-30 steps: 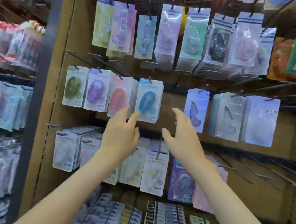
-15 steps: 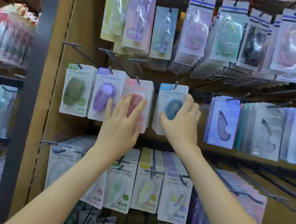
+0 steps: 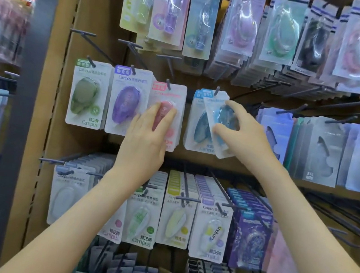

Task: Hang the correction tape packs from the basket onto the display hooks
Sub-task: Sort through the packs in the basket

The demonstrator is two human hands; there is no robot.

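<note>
— Hands are shown raised to a brown display wall [image 3: 94, 16] of hooks. By the left hand [image 3: 145, 138], a pink pack [image 3: 173, 97] is pressed flat under straight fingers. By the right hand [image 3: 243, 134], a blue pack [image 3: 213, 113] is pinched, thumb below and fingers over its upper edge, and held tilted just before its hook [image 3: 216, 90].

— How is such a pack expected to handle?

— Lightness is judged likely: thin card, stiff yet easily bent, under a slick clear blister. It is best taken by the card's edges, with the top hole left free for the hook.

— And what is not made out?

— The basket is nowhere framed. Whether the blue pack's hole is threaded on the hook cannot be told, since that spot is blurred. Small print is lost, and the racks at far right are cut off.
</note>
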